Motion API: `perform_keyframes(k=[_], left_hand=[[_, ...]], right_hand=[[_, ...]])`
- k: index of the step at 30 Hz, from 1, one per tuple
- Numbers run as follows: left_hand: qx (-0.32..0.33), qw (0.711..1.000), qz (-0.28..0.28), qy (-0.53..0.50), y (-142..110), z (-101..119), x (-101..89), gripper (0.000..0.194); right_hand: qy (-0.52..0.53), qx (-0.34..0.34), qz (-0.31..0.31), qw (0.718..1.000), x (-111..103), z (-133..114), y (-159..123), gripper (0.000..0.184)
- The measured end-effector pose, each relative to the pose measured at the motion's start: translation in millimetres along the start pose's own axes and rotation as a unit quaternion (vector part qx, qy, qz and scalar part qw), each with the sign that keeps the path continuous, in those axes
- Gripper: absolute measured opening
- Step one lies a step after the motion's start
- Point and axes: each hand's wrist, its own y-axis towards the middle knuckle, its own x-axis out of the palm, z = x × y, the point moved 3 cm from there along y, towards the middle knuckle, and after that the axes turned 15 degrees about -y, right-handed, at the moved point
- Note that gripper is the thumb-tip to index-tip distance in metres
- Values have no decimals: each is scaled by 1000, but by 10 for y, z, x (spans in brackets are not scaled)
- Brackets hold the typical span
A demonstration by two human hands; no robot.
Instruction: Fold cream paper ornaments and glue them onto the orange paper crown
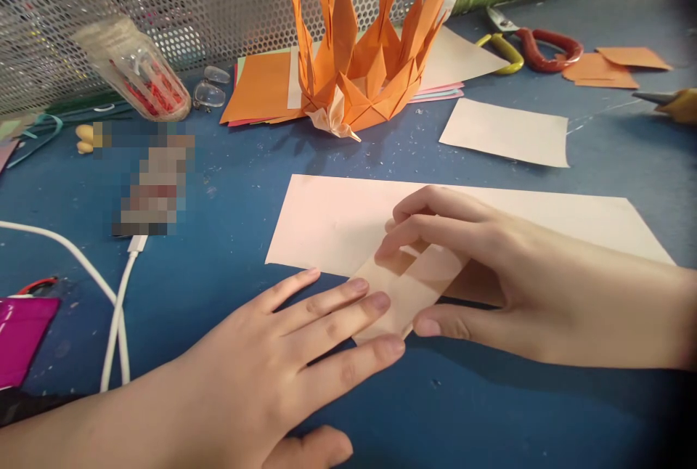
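Observation:
A small folded piece of cream paper [400, 287] lies slanted on the blue table between my hands. My left hand [288, 353] rests flat with fingers spread, its fingertips pressing the left part of that paper. From the right, my right hand [468, 258] curls its fingers over the upper part, with the thumb at the lower right edge. These fingers hide some of the fold. Behind and partly beneath the hands is a long cream paper strip [327, 218].
An orange folded-paper crown [375, 99] stands at the back on coloured sheets [261, 88]. Right of it are a small cream sheet [506, 131], red-and-yellow-handled pliers [549, 48] and orange paper pieces [604, 66]. A glass jar [136, 73] and a white cable [120, 309] are at left.

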Motion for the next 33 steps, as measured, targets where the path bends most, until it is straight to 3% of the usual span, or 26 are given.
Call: perform_keyframes(k=[5,12,21,30,33], left_hand=[[-2,1000,-6,-6,7,-4,-2,56],[-1,1000,13,2,7,-9,4,57],[-14,1000,-13,-23,3,-18,-2,57],[10,1000,10,-5,-11,-15,16,58],[24,1000,17,6,-16,-7,23,60]], right_hand=[[-21,10,9,1000,10,-32,-8,22],[-76,26,57,995,67,-160,18,26],[82,65,-29,994,33,111,-31,17],[13,30,-92,995,-144,343,-75,36],[6,21,-80,997,-135,365,-76,37]])
